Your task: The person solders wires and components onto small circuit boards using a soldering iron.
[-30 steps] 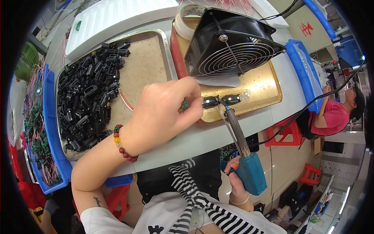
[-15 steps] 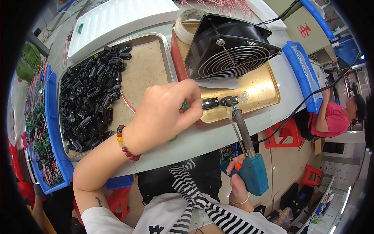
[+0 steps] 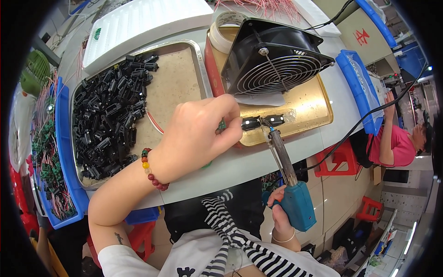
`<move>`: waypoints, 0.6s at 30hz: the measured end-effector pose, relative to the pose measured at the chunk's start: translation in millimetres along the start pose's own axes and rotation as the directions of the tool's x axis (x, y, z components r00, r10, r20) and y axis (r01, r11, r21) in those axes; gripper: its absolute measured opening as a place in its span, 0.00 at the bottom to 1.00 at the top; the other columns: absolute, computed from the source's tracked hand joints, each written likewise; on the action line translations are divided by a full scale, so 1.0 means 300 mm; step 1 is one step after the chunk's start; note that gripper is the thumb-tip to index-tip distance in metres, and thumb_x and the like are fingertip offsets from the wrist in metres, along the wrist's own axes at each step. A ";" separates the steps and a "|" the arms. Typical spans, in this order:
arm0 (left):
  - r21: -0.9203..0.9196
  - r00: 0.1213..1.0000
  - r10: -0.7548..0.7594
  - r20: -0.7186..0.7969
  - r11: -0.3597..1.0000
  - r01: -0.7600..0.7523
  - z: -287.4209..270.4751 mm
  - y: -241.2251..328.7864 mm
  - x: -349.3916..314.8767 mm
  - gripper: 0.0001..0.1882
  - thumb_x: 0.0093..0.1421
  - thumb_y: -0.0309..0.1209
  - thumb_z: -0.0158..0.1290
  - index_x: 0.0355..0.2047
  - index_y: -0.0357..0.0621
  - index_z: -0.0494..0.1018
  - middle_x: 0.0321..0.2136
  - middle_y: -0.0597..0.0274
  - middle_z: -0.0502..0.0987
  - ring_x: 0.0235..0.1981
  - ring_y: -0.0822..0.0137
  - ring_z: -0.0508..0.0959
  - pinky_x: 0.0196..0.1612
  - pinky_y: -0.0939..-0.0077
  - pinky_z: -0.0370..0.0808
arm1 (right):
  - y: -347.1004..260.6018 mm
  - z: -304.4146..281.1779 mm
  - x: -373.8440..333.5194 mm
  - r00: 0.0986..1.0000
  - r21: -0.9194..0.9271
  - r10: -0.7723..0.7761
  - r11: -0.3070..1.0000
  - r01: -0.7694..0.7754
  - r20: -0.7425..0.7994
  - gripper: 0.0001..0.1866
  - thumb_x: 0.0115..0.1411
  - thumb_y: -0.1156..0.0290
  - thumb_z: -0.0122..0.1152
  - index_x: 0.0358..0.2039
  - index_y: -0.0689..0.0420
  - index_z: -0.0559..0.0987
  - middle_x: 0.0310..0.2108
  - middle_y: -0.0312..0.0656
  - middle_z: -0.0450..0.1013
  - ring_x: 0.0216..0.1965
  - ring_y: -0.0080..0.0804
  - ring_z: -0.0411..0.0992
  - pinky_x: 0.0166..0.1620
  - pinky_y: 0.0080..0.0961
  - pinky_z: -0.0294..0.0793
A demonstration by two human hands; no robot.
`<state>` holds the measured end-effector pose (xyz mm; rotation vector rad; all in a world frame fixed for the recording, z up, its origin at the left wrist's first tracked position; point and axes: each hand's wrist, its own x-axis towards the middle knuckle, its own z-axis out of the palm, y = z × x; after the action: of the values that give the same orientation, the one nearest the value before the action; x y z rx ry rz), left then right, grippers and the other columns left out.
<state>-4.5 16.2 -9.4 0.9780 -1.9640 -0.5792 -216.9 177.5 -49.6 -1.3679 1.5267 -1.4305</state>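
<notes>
My left hand [image 3: 198,134] is closed in a pinch at the near-left edge of a gold tray [image 3: 314,104], on a small green circuit board [image 3: 221,126] mostly hidden by the fingers. Red and white wires [image 3: 153,122] stick out behind this hand. My right hand [image 3: 281,219] grips a teal soldering gun [image 3: 299,205] from below. Its tip reaches the gap between two small black plastic housings lying in a row on the tray, a left housing [image 3: 250,123] next to my left fingertips and a right housing [image 3: 278,120]. Whether the tip touches either one, I cannot tell.
A black fan [image 3: 277,60] with a wire guard stands on the gold tray beside a tape roll [image 3: 226,34]. Left is a metal tray [image 3: 177,74] heaped with black housings. Blue bins [image 3: 64,152] hold wired boards. A black cable [image 3: 369,113] crosses at right, near a co-worker [image 3: 392,143].
The soldering gun's tip has shifted left, from over the right housing to the gap between the two. My left hand keeps its pinch. At right, the co-worker's arm has risen.
</notes>
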 end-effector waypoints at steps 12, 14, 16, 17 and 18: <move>0.003 1.000 0.016 -0.011 1.000 -0.016 0.011 -0.013 -0.002 0.04 0.50 0.25 0.55 0.24 0.40 0.71 0.17 0.59 0.73 0.15 0.65 0.72 0.19 0.75 0.67 | 0.022 -0.014 -0.001 0.999 -0.034 -0.011 0.999 0.012 0.040 0.09 0.45 0.69 0.60 0.23 0.62 0.76 0.20 0.40 0.70 0.22 0.33 0.65 0.26 0.25 0.62; 0.005 1.000 0.024 -0.018 1.000 -0.024 0.002 -0.001 0.000 0.04 0.50 0.25 0.55 0.24 0.40 0.71 0.17 0.58 0.73 0.15 0.65 0.72 0.19 0.75 0.67 | 0.028 -0.025 -0.013 0.999 -0.004 0.006 1.000 -0.005 0.040 0.09 0.45 0.69 0.60 0.24 0.63 0.76 0.22 0.41 0.71 0.23 0.33 0.65 0.26 0.25 0.63; 0.003 1.000 0.012 -0.012 1.000 -0.012 -0.005 0.006 0.002 0.04 0.50 0.25 0.55 0.24 0.40 0.71 0.17 0.58 0.73 0.16 0.64 0.73 0.19 0.75 0.67 | 0.026 -0.024 -0.013 0.999 0.029 0.027 0.999 -0.028 0.045 0.10 0.45 0.69 0.61 0.25 0.63 0.76 0.25 0.42 0.72 0.23 0.32 0.66 0.27 0.24 0.64; 0.006 1.000 0.009 -0.012 1.000 -0.009 -0.003 0.003 0.002 0.04 0.50 0.25 0.55 0.24 0.40 0.71 0.17 0.58 0.73 0.16 0.64 0.73 0.19 0.75 0.67 | 0.016 -0.014 -0.006 0.997 0.123 0.059 0.990 -0.064 0.045 0.12 0.45 0.70 0.62 0.29 0.63 0.76 0.29 0.44 0.72 0.24 0.31 0.67 0.28 0.23 0.66; 0.010 1.000 0.011 -0.008 1.000 -0.010 -0.001 -0.001 0.003 0.04 0.50 0.25 0.55 0.24 0.40 0.71 0.18 0.58 0.73 0.16 0.64 0.73 0.19 0.74 0.67 | 0.011 -0.009 -0.001 0.995 0.216 0.091 0.971 -0.099 0.047 0.14 0.46 0.70 0.63 0.32 0.64 0.75 0.32 0.45 0.72 0.25 0.29 0.68 0.29 0.22 0.67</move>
<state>-4.4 15.2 -8.9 0.9742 -1.9651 -0.5591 -220.0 178.3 -52.4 -1.1680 1.3480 -1.4574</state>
